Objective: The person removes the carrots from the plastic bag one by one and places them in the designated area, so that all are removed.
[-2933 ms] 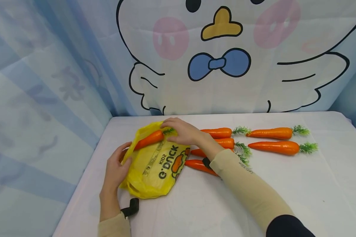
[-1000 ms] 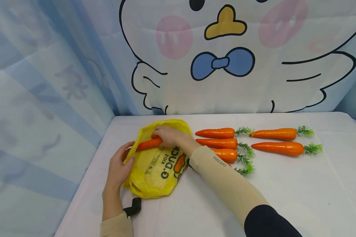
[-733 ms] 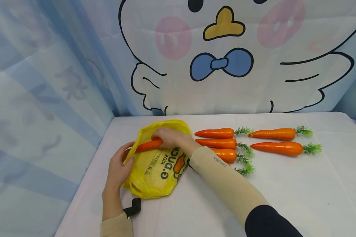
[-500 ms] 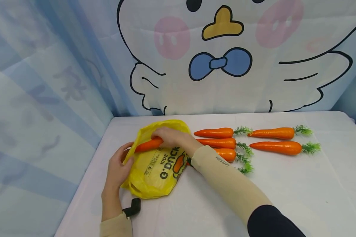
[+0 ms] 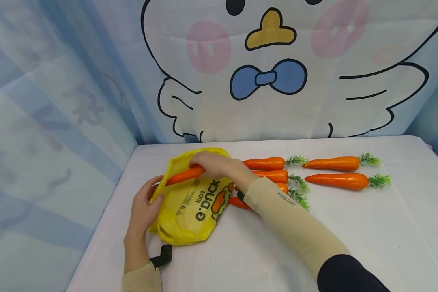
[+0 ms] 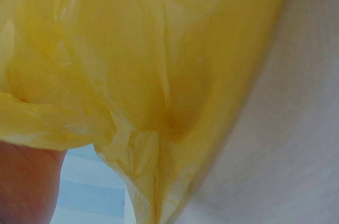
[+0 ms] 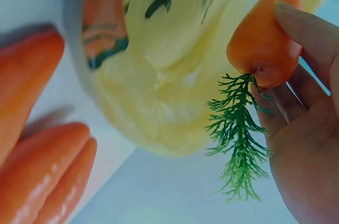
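Observation:
My left hand [image 5: 144, 207] pinches the mouth of a yellow plastic bag [image 5: 182, 221], which lies on the table with printed lettering facing up. At the bag's opening, my right hand [image 5: 217, 165] grips an orange toy carrot [image 5: 185, 176] by its thick end. The carrot's narrow tip is hidden in the bag, by my left fingers. From the right wrist, the thumb and fingers show around the held carrot [image 7: 265, 44], its green leaves [image 7: 241, 134] hanging free. Yellow plastic [image 6: 132, 49] fills most of the left wrist view, with part of my hand [image 6: 26, 184] below it.
Several more carrots lie right of the bag, among them a back one [image 5: 264, 163] and a front right one [image 5: 339, 181]. My right forearm partly covers the nearer ones. A white cloth covers the table [image 5: 379, 231]; a printed curtain [image 5: 266, 113] hangs behind it.
My right hand, loose by the carrot's leaves at first, has taken hold of its thick end. Just now it has shifted slightly up and right with the carrot. My left hand stays at the bag's mouth.

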`<state>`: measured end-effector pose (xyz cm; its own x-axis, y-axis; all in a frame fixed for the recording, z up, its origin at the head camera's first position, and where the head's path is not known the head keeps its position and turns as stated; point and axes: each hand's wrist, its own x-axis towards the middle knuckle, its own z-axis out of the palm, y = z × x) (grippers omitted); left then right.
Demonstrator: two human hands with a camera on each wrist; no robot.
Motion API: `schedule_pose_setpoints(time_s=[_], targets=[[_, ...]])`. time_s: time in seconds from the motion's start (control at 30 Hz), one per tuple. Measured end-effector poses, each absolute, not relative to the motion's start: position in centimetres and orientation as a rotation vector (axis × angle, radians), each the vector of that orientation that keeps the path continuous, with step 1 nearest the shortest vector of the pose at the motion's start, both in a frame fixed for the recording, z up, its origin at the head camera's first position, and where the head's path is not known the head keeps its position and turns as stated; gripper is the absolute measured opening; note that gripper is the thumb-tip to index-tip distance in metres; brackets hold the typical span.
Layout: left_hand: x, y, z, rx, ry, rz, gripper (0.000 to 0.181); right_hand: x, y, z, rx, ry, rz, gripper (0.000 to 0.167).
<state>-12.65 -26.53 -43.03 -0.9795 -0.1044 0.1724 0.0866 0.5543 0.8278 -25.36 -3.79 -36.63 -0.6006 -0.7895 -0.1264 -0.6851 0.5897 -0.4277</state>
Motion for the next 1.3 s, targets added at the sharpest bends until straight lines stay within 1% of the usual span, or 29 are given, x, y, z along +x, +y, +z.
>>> schedule_pose_setpoints(time_s=[0.23,0.67,1.3], targets=[[-12.7,-26.6,-43.1,0.004,-2.585,-1.387,0.050,-25.1,-1.6,-35.9,-1.182,2.560,-0.473,0.043],[-12.6,-26.5,-42.9,0.029,-2.595,-1.385,0.050,-24.5,3.3,-35.7,-1.119,2.600,-0.577,0.045],[-12.7,-26.6,-43.1,0.008,-2.586,-1.388,0.051,-22.9,10.1,-35.3,-1.054,2.689,-0.694,0.041]])
